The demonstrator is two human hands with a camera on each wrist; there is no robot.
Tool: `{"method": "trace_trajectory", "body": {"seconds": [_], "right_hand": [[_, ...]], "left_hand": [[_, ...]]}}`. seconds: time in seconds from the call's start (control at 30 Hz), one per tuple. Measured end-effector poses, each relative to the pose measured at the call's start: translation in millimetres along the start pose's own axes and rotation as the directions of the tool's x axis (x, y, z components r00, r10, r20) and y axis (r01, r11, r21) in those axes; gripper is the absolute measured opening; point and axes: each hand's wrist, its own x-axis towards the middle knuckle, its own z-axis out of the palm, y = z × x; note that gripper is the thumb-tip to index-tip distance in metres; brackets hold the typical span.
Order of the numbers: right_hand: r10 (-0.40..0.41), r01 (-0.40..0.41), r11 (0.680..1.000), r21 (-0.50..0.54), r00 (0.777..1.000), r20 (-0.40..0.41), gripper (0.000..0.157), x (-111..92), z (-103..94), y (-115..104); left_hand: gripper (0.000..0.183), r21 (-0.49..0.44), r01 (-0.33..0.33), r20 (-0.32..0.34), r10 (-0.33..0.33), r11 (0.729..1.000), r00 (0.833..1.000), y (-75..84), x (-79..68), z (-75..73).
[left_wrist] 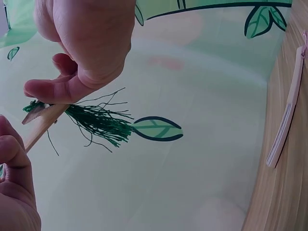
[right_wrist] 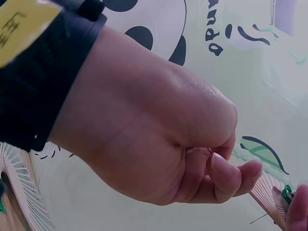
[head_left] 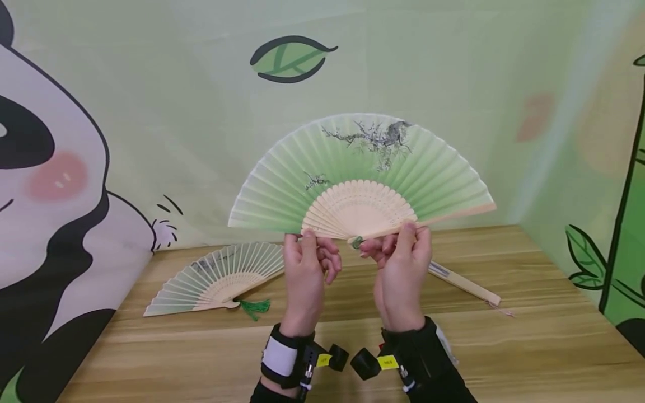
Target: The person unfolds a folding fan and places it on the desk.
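Note:
Both hands hold a spread folding fan point(head_left: 360, 162), pale green with a dark branch print and light wooden ribs, upright above the table. My left hand point(head_left: 307, 280) pinches the ribs at its lower left, thumb toward me. With thumb and curled fingers, my right hand point(head_left: 403, 280) pinches the outer rib right of the pivot. A green tassel point(left_wrist: 98, 122) hangs at the pivot in the left wrist view. In the right wrist view, the left hand point(right_wrist: 159, 125) hides much of the fan; only some ribs point(right_wrist: 269, 195) show.
A second spread fan point(head_left: 227, 274) with a green tassel point(head_left: 255, 308) lies on the wooden table point(head_left: 211, 358), left of the hands. A folded fan point(head_left: 471, 285) lies to the right, partly behind the right hand. A printed backdrop point(head_left: 176, 112) stands behind.

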Motion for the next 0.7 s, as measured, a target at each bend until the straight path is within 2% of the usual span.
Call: {"method": "trace_trajectory", "body": {"seconds": [0.3,0.6,0.7], "right_hand": [[0.019,-0.017,0.999,0.036,0.998,-0.061,0.028,0.8,-0.9,0.6],[0.055,-0.051,0.998,0.041,0.995,-0.088,0.026,2.5,-2.4,3.0],[0.076,-0.072,0.997,0.041,0.992,-0.103,0.024,6.9,-5.1,5.3]], "left_hand": [[0.02,-0.025,0.044,-0.003,-0.044,0.999,0.999,-3.2,-2.5,3.0],[0.021,-0.02,0.055,0.045,-0.054,0.998,0.998,-6.2,-0.5,-3.5],[0.023,-0.026,0.085,0.061,-0.083,0.996,0.995,-9.9,2.0,-5.3]]}}
